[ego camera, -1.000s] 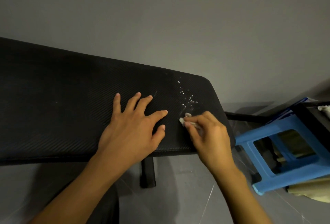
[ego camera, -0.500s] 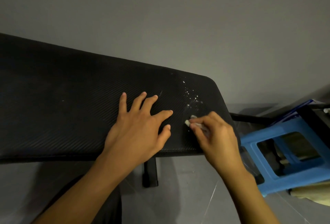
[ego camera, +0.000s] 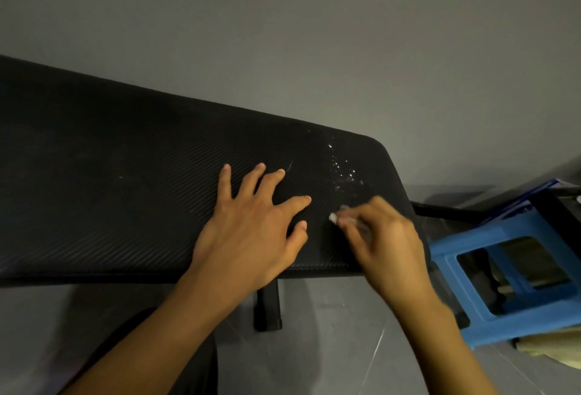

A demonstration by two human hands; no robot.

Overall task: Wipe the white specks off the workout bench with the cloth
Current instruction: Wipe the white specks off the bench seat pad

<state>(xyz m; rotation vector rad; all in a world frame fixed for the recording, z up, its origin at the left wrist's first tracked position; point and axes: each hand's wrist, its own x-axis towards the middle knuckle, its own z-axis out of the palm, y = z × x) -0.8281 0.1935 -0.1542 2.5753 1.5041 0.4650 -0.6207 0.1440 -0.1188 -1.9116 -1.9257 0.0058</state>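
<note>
— Where are your hands?
— On the black workout bench (ego camera: pixel 125 190) your left hand (ego camera: pixel 251 231) lies flat, fingers spread, holding nothing. Right of it the white specks (ego camera: pixel 342 171) dot the pad's end. Just below them, a small wad of cloth (ego camera: pixel 333 218) is pinched in your right hand (ego camera: pixel 383 243).
— How will it handle?
— Soft and light, probably, so keep it bunched at your fingertips. The blue stool (ego camera: pixel 503 269) crowds the bench end.
</note>
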